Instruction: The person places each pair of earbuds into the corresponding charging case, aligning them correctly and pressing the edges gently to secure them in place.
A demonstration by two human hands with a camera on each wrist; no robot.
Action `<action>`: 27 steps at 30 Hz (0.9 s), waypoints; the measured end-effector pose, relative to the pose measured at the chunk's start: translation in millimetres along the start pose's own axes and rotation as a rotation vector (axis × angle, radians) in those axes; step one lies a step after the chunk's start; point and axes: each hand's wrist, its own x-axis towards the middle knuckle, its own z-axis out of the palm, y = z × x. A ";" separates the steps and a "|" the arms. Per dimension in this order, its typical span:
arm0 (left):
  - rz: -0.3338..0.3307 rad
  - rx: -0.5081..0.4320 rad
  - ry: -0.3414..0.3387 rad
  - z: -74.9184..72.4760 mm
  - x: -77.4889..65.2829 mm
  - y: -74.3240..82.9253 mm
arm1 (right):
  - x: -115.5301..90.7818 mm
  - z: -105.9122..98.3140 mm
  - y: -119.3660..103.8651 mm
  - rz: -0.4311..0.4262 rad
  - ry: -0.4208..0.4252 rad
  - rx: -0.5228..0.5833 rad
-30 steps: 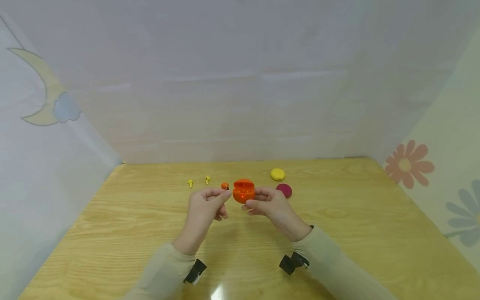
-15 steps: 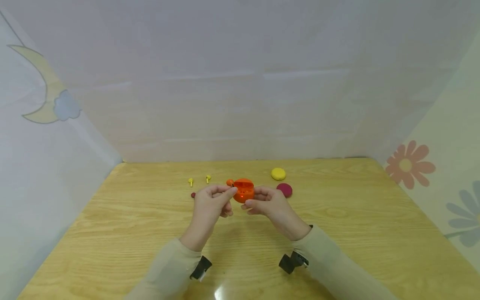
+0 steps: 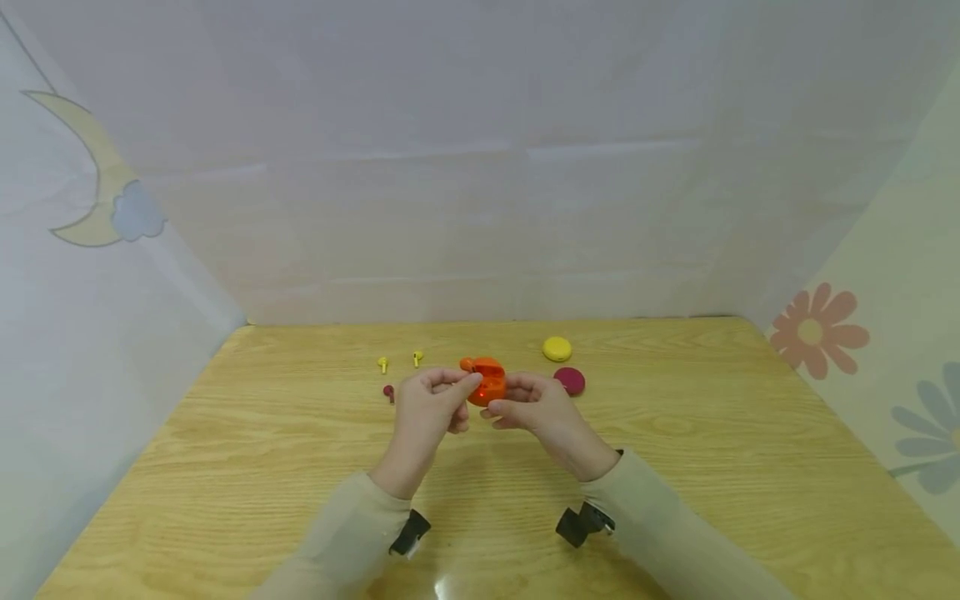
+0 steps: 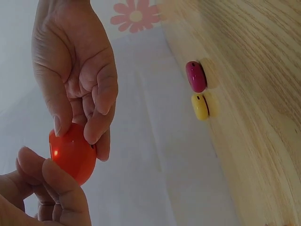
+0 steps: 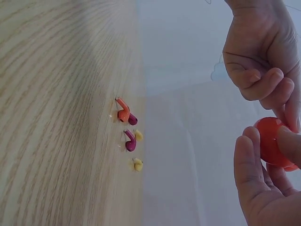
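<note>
Orange case point(image 3: 492, 394): gaping open toward the person.
Left hand point(image 3: 429, 406): pinching the orange earbud point(image 3: 467, 364) between thumb and fingers, being the nearer hand.
Earbud position: projecting past the left fingertips at the case's left edge; contact is not showing.
Long axis: hiding behind the fingers.
Right hand point(image 3: 546, 414): gripping the case from the right.
</note>
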 end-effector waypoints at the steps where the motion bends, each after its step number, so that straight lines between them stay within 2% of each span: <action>1: -0.004 0.003 0.001 0.6 0.3 -0.3 | 0.1 0.2 0.3 0.002 0.003 0.000; 8: -0.025 0.035 0.002 1.8 -2.3 -1.5 | -0.5 2.0 -0.3 -0.004 0.014 0.011; 18: 0.045 0.063 0.001 -4.3 -5.0 -4.0 | -1.4 2.4 -1.5 -0.005 0.016 0.004; 27: 0.020 0.050 0.017 -4.8 -4.6 -0.5 | -2.1 2.0 -4.2 -0.008 0.015 0.018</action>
